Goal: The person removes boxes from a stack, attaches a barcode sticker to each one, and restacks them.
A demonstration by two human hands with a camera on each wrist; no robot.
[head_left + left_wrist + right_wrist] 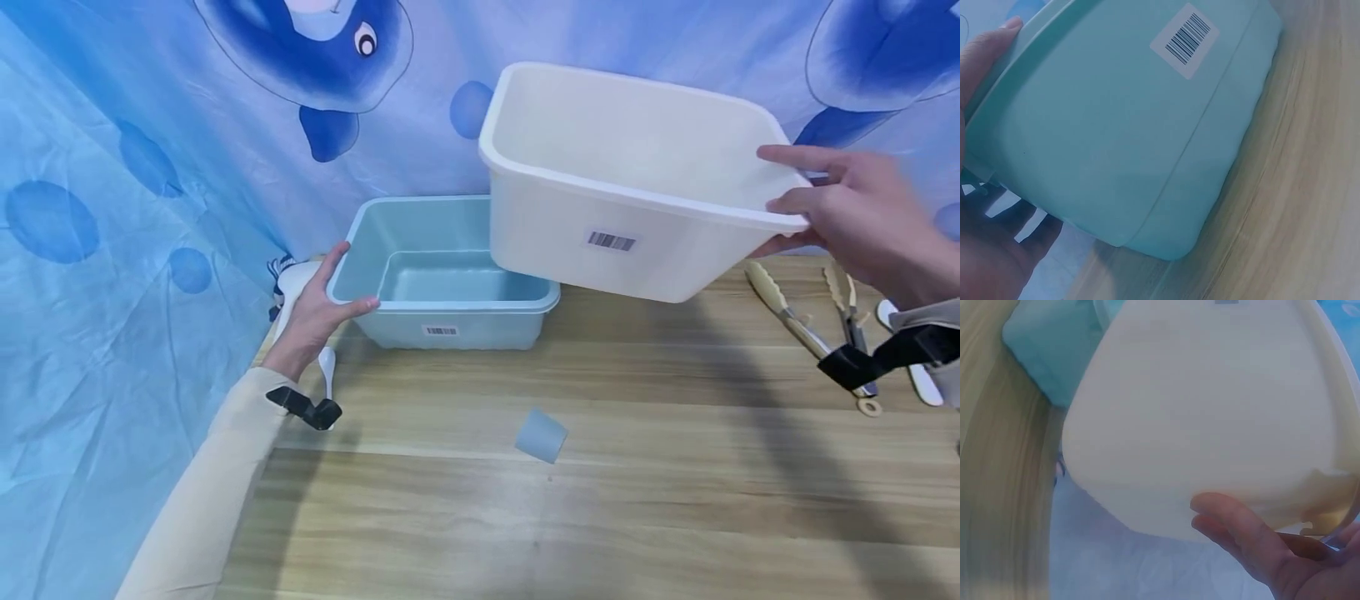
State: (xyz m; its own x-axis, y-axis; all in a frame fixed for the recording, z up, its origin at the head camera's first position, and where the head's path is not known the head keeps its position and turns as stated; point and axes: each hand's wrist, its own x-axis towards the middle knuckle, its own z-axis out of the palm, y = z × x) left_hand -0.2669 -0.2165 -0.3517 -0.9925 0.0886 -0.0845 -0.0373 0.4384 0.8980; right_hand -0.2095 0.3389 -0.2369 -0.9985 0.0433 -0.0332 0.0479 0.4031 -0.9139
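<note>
My right hand (862,204) holds a white plastic bin (592,221) by its right end, raised and tilted above the table. Its thumb and index finger lie over the rim, while other fingers are under it. In the right wrist view, fingertips press against the bin's end wall (1210,412). Below and to the left, a light teal plastic bin (480,325) stands on the table. My left hand (311,308) grips its left end, thumb on the front rim. The left wrist view has fingers at that bin's end, beside its barcode-labelled side (1110,125). The white bin overlaps the teal one's right part.
A grey-blue square patch (542,436) lies mid-table. Tongs (787,312) and a white-handled utensil (924,383) are at the right. A white spoon (327,367) lies by the left wrist. A blue patterned curtain (112,292) borders the wooden table (450,508) behind and left.
</note>
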